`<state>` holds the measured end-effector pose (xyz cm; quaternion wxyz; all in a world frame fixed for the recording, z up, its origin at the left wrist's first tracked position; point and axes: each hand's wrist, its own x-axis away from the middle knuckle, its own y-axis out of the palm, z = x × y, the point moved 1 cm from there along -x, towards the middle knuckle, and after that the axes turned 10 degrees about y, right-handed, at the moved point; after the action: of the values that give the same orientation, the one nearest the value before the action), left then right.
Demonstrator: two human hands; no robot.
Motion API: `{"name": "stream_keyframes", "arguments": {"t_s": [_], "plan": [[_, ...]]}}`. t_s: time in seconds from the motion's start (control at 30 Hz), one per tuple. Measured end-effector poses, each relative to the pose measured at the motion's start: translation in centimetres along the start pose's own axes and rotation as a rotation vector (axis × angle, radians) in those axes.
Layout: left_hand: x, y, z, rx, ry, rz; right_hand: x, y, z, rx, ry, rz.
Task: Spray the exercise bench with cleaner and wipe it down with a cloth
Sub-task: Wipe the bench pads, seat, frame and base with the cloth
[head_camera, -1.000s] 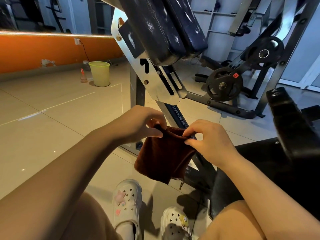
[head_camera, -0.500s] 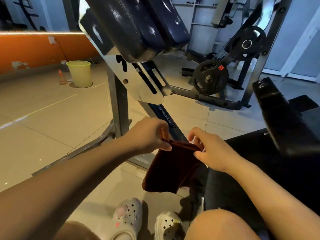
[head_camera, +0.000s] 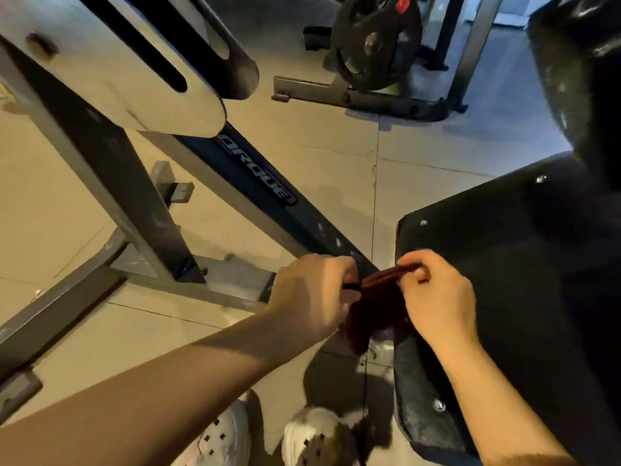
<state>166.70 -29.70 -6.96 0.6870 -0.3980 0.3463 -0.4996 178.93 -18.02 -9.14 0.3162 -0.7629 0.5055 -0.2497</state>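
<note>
Now lower by bench pad [head_camera: 524,264], cloth [head_camera: 376,297] more bunched btwn both hands.

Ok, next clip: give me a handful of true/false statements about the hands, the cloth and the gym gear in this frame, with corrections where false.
1. Both hands pinch the dark reddish-brown cloth along its top edge. True: the left hand and the right hand each hold it.
2. The cloth lies flat on the black padded bench seat. False: it hangs between the hands, beside the seat's edge.
3. A spray bottle is in the right hand. False: no bottle is in view; that hand holds only the cloth.
4. A black round weight plate sits on a rack beyond the hands. True.
5. White perforated clogs show at the bottom of the frame. True.
</note>
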Motion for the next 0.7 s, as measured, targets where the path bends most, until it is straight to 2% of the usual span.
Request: {"name": "stream_keyframes", "arguments": {"t_s": [0.03, 0.2, 0.27, 0.33, 0.4, 0.47, 0.57, 0.63, 0.7], "plan": [[-1.0, -0.3, -0.4, -0.101, 0.012, -0.002, -1.0, 0.6, -0.7, -0.054, -0.027, 0.003], [-2.1, -3.0, -4.6, -0.635, 0.289, 0.261, -4.9, 8.7, -4.4, -0.237, -0.182, -0.123], [-0.8, -3.3, -8.0, -0.771, 0.271, 0.187, -4.5, 12.0, -4.7, -0.425, -0.106, -0.170], [0.2, -3.9, -10.2, -0.831, 0.196, 0.124, -4.0, 14.0, -3.6, -0.505, -0.061, -0.093], [0.4, -4.2, -10.8, -0.859, 0.160, 0.072, -4.0, 14.3, -1.1, -0.424, -0.126, -0.020], [0.4, -4.0, -10.7, -0.860, 0.141, 0.084, -4.5, 14.6, 2.4, -0.308, -0.116, -0.057], [0.3, -3.5, -10.6, -0.878, 0.147, 0.139, -5.8, 14.3, 6.3, -0.161, -0.002, -0.124], [0.0, -3.1, -10.6, -0.855, 0.145, 0.150, -5.9, 14.2, 5.9, -0.041, 0.036, -0.165], [-0.1, -2.7, -10.4, -0.846, 0.130, 0.182, -5.4, 14.2, 3.3, -0.079, -0.019, -0.202]]}}
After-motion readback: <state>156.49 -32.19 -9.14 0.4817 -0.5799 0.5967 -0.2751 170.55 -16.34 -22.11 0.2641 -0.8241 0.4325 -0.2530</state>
